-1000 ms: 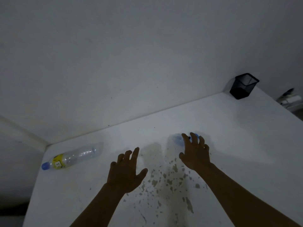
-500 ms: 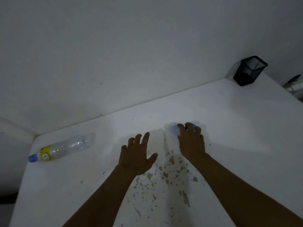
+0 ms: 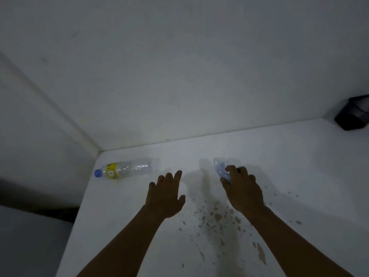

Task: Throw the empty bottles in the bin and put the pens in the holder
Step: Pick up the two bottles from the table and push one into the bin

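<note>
A clear empty bottle with a yellow label and blue cap [image 3: 125, 170] lies on its side near the left back corner of the white table [image 3: 299, 176]. My right hand [image 3: 242, 189] is closed around a second, crumpled clear bottle with a bluish tint [image 3: 220, 168], most of which sticks out past my fingers. My left hand [image 3: 165, 193] hovers over the table with fingers spread, holding nothing, to the right of the labelled bottle. A black mesh pen holder [image 3: 353, 114] stands at the far right by the wall. No pens show.
The table meets a white wall [image 3: 179, 66] at the back, and its left edge drops to a dark floor gap [image 3: 40, 196]. Brownish stains [image 3: 215, 216] speckle the tabletop between my forearms.
The view has swung left, so the holder slid to the right edge. My right hand has closed around the crumpled bottle, and my left hand has moved nearer the labelled bottle.
</note>
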